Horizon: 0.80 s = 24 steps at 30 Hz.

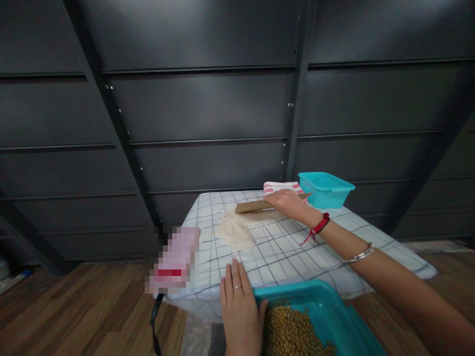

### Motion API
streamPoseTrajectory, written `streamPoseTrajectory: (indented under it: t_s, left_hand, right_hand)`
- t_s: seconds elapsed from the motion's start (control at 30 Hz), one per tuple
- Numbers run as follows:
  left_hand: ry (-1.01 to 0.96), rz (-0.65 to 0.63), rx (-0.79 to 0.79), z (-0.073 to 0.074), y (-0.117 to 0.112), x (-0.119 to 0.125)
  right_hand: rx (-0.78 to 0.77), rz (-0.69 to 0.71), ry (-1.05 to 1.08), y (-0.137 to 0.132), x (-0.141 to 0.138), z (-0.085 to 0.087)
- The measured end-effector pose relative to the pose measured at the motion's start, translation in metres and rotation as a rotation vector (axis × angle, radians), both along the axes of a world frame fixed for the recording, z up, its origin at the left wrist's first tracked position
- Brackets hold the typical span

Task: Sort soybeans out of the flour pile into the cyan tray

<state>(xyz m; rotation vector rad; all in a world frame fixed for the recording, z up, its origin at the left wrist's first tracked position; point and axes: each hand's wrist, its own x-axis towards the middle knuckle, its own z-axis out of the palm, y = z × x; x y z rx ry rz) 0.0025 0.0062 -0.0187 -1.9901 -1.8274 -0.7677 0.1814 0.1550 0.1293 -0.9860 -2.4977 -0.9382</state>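
Observation:
My right hand point(286, 200) reaches across the table and grips a flat brown card point(256, 206) at the far side of a pale heap of flour-like powder point(233, 229). The card's edge rests on the checked tablecloth point(293, 247) against the heap. My left hand point(239, 309) lies flat, fingers together, on the near edge of the table, touching the left rim of a teal tray point(326, 302). That tray holds many small yellow-brown grains point(291, 333).
A second teal tub point(325, 188) stands at the far right corner, beside a red-and-white striped cloth point(280, 187). A blurred pink object point(175, 259) lies at the table's left edge. Dark metal panels form the wall behind; wooden floor surrounds the table.

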Motion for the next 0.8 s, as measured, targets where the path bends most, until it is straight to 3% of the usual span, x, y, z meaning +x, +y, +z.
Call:
streamPoseTrajectory:
  t_s: [0.17, 0.33, 0.43, 0.53, 0.7, 0.8]
  left_hand:
    - [-0.025, 0.006, -0.003, -0.002, 0.000, 0.002]
    - [-0.037, 0.020, -0.007, 0.001, 0.000, 0.002]
    - [-0.036, 0.017, -0.012, 0.003, 0.000, 0.002]
    - [-0.030, 0.014, -0.015, 0.003, 0.000, 0.002]
    - [-0.024, 0.025, -0.020, -0.002, 0.001, 0.003]
    - [-0.024, 0.021, -0.038, -0.002, 0.001, 0.003]
  right_hand:
    - [-0.042, 0.029, -0.045, -0.004, 0.005, 0.003]
    - [0.005, 0.065, -0.015, -0.018, 0.028, 0.021]
    - [0.047, -0.017, 0.052, -0.018, 0.028, 0.027]
    - [0.029, -0.109, 0.057, -0.010, 0.014, 0.022]
    - [-0.035, -0.104, 0.004, 0.006, -0.014, 0.005]
    - [-0.063, -0.091, -0.019, 0.004, -0.015, 0.004]
